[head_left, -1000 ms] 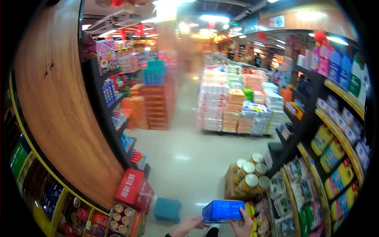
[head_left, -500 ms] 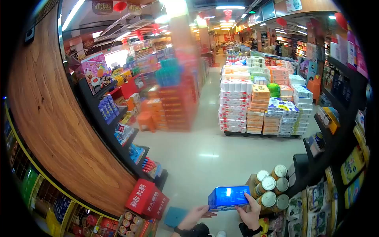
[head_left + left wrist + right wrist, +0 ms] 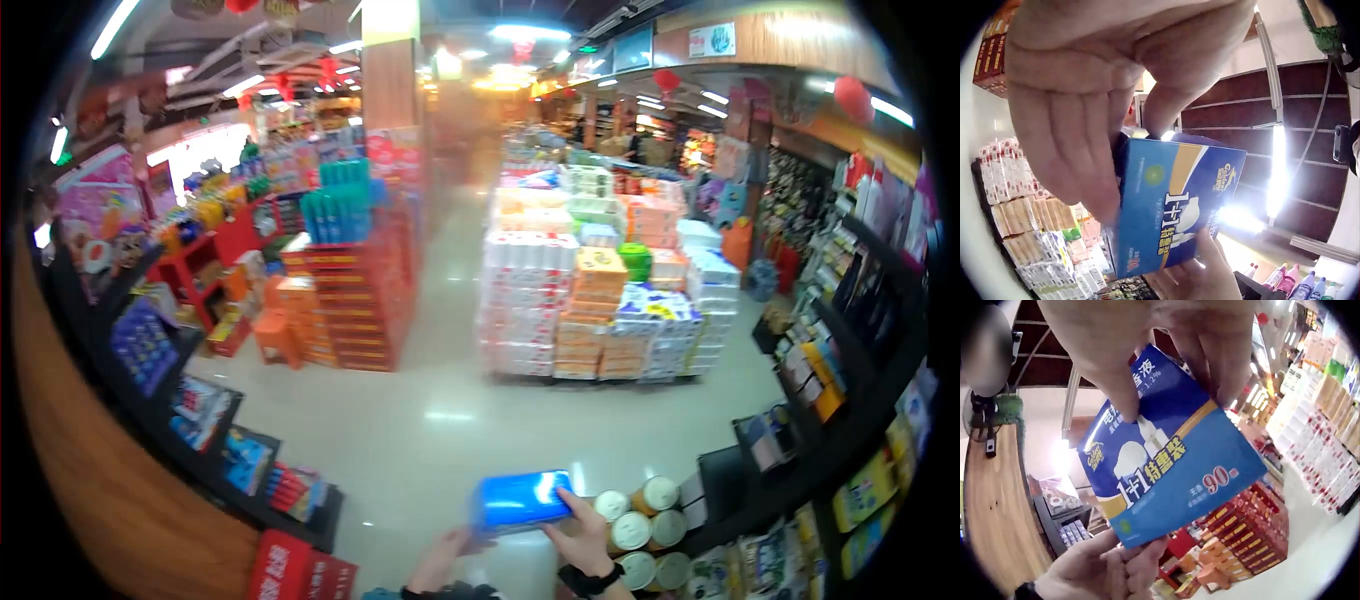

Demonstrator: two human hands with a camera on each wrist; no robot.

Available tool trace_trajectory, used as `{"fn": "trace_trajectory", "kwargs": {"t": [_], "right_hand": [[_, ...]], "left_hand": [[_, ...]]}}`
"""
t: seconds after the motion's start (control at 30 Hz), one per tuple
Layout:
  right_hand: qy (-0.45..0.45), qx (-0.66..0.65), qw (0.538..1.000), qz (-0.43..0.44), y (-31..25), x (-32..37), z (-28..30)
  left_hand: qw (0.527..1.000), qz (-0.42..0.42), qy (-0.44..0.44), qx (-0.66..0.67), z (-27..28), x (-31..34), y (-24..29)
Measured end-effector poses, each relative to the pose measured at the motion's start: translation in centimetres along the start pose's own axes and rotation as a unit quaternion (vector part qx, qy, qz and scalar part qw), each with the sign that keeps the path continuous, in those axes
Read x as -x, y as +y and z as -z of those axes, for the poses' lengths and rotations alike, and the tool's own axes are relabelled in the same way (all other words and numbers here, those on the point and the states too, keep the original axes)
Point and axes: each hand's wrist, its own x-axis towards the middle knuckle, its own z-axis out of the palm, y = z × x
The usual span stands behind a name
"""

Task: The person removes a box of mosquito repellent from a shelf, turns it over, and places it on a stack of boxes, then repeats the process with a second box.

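Observation:
A blue cardboard box [image 3: 522, 500] with white and yellow print is held up in front of me, low in the head view. My left hand [image 3: 447, 553] grips its left end, and the left wrist view shows the fingers [image 3: 1072, 150] on one face of the box [image 3: 1169, 212] and the thumb behind it. My right hand [image 3: 578, 530] holds the right end. In the right wrist view the thumb and fingers [image 3: 1216, 350] pinch the box's [image 3: 1172, 456] top edge, with the left hand [image 3: 1104, 569] below.
I stand in a shop aisle with a shiny pale floor [image 3: 440, 420]. Several round tins [image 3: 640, 530] are stacked just right of the box. Dark shelves [image 3: 200, 420] and red cartons [image 3: 300, 572] line the left, stocked shelves [image 3: 850, 400] the right. Pallet stacks [image 3: 600, 300] stand ahead.
The head view has swung round, showing more of the aisle and left displays. The blue box stays held in both hands and sits slightly further left in the picture.

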Motion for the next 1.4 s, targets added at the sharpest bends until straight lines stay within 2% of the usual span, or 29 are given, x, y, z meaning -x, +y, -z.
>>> {"fn": "trace_trajectory", "kwargs": {"t": [0.1, 0.2, 0.3, 0.37, 0.47, 0.53, 0.63, 0.73, 0.77, 0.83, 0.93, 1.1, 1.2, 1.23, 1.33, 1.4], "right_hand": [[-0.001, -0.022, 0.999, 0.028, 1.7, -5.7, -1.7], [-0.022, -0.003, 1.0, 0.009, 3.4, -9.1, -3.9], [-0.023, -0.018, 0.999, -0.013, 5.0, -11.6, -6.1], [-0.05, -0.021, 0.998, -0.039, 6.5, -14.0, -7.3], [-0.097, -0.042, 0.994, -0.029, 10.4, -18.1, -9.4], [-0.097, -0.054, 0.994, -0.006, 11.9, -21.8, -10.7], [-0.085, -0.072, 0.994, 0.015, 15.2, -26.3, -12.3], [-0.083, -0.106, 0.991, 0.015, 18.8, -32.3, -13.6], [-0.087, -0.111, 0.99, 0.019, 19.6, -34.1, -14.0], [-0.107, -0.139, 0.984, 0.009, 20.6, -37.3, -14.2], [-0.085, -0.145, 0.984, 0.052, 23.0, -41.6, -15.6], [-0.129, -0.144, 0.981, 0.019, 26.9, -47.1, -18.0], [-0.139, -0.193, 0.971, 0.0, 29.1, -50.8, -21.3], [-0.138, -0.202, 0.97, -0.002, 29.8, -52.2, -22.7], [-0.152, -0.204, 0.967, -0.011, 31.3, -57.1, -26.7], [-0.165, -0.189, 0.968, -0.021, 31.5, -60.2, -28.9]], "left_hand": [[1.0, 0.006, -0.013, -0.012, 1.5, -4.9, 3.5], [1.0, -0.008, -0.028, 0.001, 3.7, -9.4, 2.9], [1.0, 0.026, 0.01, 0.004, 4.8, -12.0, 3.8], [0.998, 0.047, 0.027, 0.035, 6.2, -14.4, 2.0], [0.997, 0.06, 0.037, 0.04, 7.5, -18.3, 2.1], [0.998, 0.051, 0.039, 0.024, 8.0, -21.6, 3.4], [0.993, 0.038, 0.111, 0.033, 7.7, -26.3, 4.4], [0.998, 0.029, 0.056, 0.003, 9.5, -32.6, 5.5], [0.996, 0.027, 0.08, 0.01, 8.8, -34.1, 7.2], [0.994, 0.052, 0.091, -0.025, 10.4, -36.9, 7.3], [0.991, 0.058, 0.115, -0.023, 10.7, -42.2, 8.1], [0.986, 0.094, 0.138, -0.006, 12.2, -48.2, 8.9], [0.977, 0.051, 0.206, -0.025, 11.2, -50.9, 12.6], [0.981, 0.044, 0.189, -0.025, 13.3, -52.8, 11.6], [0.975, 0.05, 0.214, -0.023, 18.0, -57.7, 9.4], [0.981, 0.073, 0.176, -0.026, 21.7, -60.9, 9.6]]}}
